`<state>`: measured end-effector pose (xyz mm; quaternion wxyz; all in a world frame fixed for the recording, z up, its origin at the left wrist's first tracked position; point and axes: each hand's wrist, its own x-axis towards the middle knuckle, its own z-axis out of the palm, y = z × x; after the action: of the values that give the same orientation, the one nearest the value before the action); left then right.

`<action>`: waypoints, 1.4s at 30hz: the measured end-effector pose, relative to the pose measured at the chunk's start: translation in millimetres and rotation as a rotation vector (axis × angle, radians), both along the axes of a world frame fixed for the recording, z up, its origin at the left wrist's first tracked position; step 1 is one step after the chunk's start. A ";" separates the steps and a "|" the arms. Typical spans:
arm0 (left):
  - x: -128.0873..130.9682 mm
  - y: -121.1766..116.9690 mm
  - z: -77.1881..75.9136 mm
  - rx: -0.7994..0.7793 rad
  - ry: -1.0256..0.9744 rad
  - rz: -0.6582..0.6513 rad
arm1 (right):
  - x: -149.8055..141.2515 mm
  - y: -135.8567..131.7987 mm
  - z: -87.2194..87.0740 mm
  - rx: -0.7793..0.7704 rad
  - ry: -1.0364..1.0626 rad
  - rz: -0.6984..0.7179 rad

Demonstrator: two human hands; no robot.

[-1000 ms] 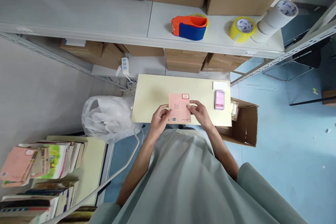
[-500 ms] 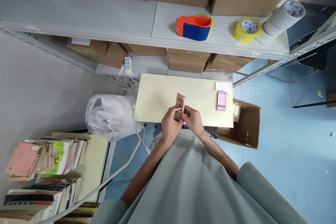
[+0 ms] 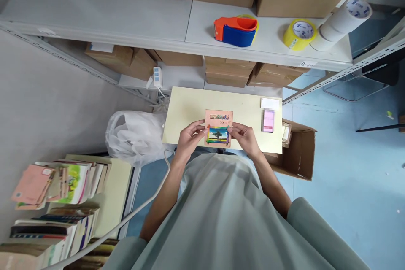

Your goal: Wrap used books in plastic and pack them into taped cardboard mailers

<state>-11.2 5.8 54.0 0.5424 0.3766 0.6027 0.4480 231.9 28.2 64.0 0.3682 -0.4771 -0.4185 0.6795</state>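
A small pink book (image 3: 218, 128) with a tree picture on its cover is held flat over the near edge of a pale yellow table (image 3: 190, 109). My left hand (image 3: 189, 138) pinches its left edge and my right hand (image 3: 245, 137) pinches its right edge. The front cover faces up. A pink phone (image 3: 268, 120) and a white card (image 3: 269, 103) lie on the table's right end, apart from both hands.
An open cardboard box (image 3: 299, 152) stands right of the table and a white plastic bag (image 3: 136, 135) left of it. Stacked books (image 3: 60, 202) fill the lower left. The shelf above carries a tape dispenser (image 3: 236, 31), tape rolls (image 3: 299, 33) and cartons.
The book was turned over between my hands: its back with the barcode faced up, then it stood on edge, and now the front cover faces up.
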 end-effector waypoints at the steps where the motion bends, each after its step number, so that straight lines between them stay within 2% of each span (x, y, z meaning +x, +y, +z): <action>1: 0.9 -1.6 2.2 0.004 0.000 0.000 | 0.5 -1.0 -2.4 0.004 -0.014 -0.007; 6: 5.8 -8.8 8.9 0.069 0.052 -0.005 | 1.4 -4.6 -7.7 0.091 -0.093 -0.010; 11: 5.9 -15.1 20.7 0.187 0.172 -0.013 | 0.2 -6.5 6.1 0.270 -0.145 0.016; 15: 4.3 -18.0 34.2 0.358 0.332 -0.019 | -1.3 -7.0 16.1 0.392 -0.115 0.057; 19: 4.1 -19.8 37.4 0.439 0.410 -0.001 | -3.6 -7.5 17.2 0.414 -0.140 0.082; 28: 5.0 -26.7 25.5 0.305 0.283 0.067 | -1.7 -8.9 5.1 0.346 -0.179 0.005; 32: -0.8 -28.1 22.2 0.262 0.323 0.030 | -0.8 -6.5 -5.1 0.295 -0.188 -0.028; 39: -13.6 -28.9 12.7 0.202 0.310 -0.052 | 4.2 0.5 -19.7 0.284 -0.177 0.040; 42: -13.5 -26.6 11.6 0.169 0.268 -0.052 | 2.9 1.9 -20.1 0.243 -0.171 0.040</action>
<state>-24.7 -20.8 65.6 0.4351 0.4926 0.6198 0.4287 234.8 30.1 43.9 0.3727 -0.4765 -0.5370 0.5879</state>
